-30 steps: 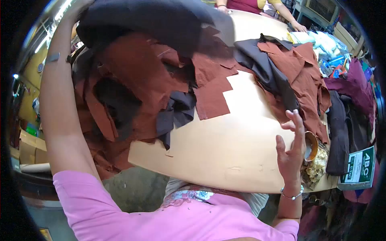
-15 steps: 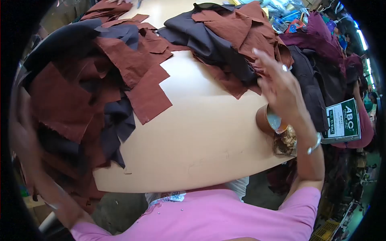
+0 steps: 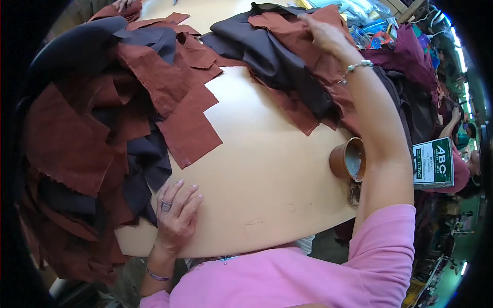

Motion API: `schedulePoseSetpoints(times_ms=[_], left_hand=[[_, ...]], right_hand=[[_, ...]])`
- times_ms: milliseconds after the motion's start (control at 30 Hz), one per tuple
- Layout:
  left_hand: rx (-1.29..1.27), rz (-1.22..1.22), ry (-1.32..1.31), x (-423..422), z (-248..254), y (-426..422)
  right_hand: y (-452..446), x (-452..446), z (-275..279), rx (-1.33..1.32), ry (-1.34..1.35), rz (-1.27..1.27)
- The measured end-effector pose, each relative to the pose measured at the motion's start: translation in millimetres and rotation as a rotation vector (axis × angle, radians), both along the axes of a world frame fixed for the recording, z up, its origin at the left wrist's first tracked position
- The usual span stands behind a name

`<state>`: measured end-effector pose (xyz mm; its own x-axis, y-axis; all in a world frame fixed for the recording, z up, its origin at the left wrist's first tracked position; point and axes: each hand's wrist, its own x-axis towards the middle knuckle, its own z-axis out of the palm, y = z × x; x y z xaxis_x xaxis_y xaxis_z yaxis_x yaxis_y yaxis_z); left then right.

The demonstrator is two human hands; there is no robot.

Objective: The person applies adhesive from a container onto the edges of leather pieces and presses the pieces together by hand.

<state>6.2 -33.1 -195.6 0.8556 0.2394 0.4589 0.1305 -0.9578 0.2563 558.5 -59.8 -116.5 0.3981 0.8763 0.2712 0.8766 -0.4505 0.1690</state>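
My left hand rests on the pale tabletop near its front edge, fingers stretched out and holding nothing. It lies just right of a heap of reddish-brown fabric pieces mixed with dark grey ones. My right hand reaches far across to a second pile, over its reddish-brown cloth. Its fingers point left and look extended against the cloth; their undersides are hidden. Dark grey fabric lies left of that hand in the same pile.
Below my right forearm stands a brown pot with pale contents. A green-and-white ABC tin is at the right, beside dark and maroon fabric. Plastic packets lie behind. Another person's hand shows at the far left.
My left hand has come from the left-hand heap onto the tabletop. My right hand has moved up and away from me, from above the pot to the far pile's cloth.
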Motion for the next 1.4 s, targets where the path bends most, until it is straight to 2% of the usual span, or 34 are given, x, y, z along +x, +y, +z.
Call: schedulePoseSetpoints(times_ms=[67,100,133,200,300,367,400,467,500,533,600,633,700,767,833,900,1000,1067,1100,1267,1367,1400], left_hand=[[-0.077,-0.018,-0.002,1.5,-0.7,-2.1],[-0.105,-0.012,-0.018,2.8,-1.3,-2.7],[-0.131,-0.005,-0.034,4.3,-1.5,-2.9],[-0.138,-0.008,-0.059,3.4,-3.9,-0.7],[-0.114,0.030,-0.124,-2.7,5.7,-3.0],[-0.015,0.086,-0.226,-5.1,19.3,-5.5],[0.066,0.120,-0.295,-4.9,27.9,-7.0],[0.192,0.160,-0.376,-10.6,32.5,-6.7],[0.149,0.225,-0.432,-10.9,33.5,-16.1],[0.008,0.301,-0.327,7.7,51.7,-26.6],[0.064,0.245,-0.128,4.3,48.3,-26.3],[0.257,0.108,-0.039,-12.6,26.8,-18.0],[0.137,-0.015,-0.245,-21.2,-1.5,-12.7],[-0.097,0.086,-0.039,-25.7,5.8,-23.2],[-0.108,0.072,-0.026,-27.7,6.0,-22.9],[-0.011,0.061,-0.009,-25.8,13.7,-22.8],[0.020,0.084,0.026,-19.7,23.0,-22.4],[-0.009,0.082,0.050,-12.3,29.6,-22.5],[0.060,0.024,0.081,-5.7,33.2,-20.8],[0.245,-0.203,0.270,52.0,68.3,-33.8],[0.261,-0.271,0.316,81.8,57.9,-18.3],[0.184,-0.322,0.324,87.2,54.5,-13.3]], right_hand=[[5.6,2.0,29.7,0.197,-0.076,-0.062],[8.1,52.6,35.5,0.310,-0.352,0.151],[6.6,28.3,66.5,0.383,-0.305,0.138],[2.3,-49.4,121.0,0.476,-0.161,0.297],[-15.1,-163.0,168.4,0.374,0.136,0.759],[-26.0,-234.0,156.6,0.156,0.345,1.073],[-21.0,-279.1,114.8,0.318,0.305,1.121],[-39.2,-338.7,60.3,0.435,0.245,1.200],[-57.6,-355.3,54.0,0.264,0.315,1.240],[-68.6,-368.2,38.2,0.293,0.334,1.228],[-88.8,-382.9,8.7,0.347,0.368,1.138],[-101.5,-382.9,-1.2,0.371,0.381,1.060],[-126.5,-375.6,-13.5,0.384,0.346,0.941],[-144.0,-358.6,-27.9,0.443,0.313,0.824],[-172.7,-342.7,-25.5,0.391,0.404,0.581],[-196.4,-333.9,-32.0,0.336,0.699,0.218],[-221.4,-332.4,-44.6,0.278,0.603,0.099],[-228.1,-336.8,-52.3,0.228,0.581,0.077],[-229.9,-338.6,-54.8,0.203,0.571,0.067],[-229.1,-349.4,-46.9,0.235,0.779,0.218],[-234.9,-351.8,-46.9,0.233,0.773,0.323],[-238.5,-351.8,-47.5,0.221,0.741,0.336]])
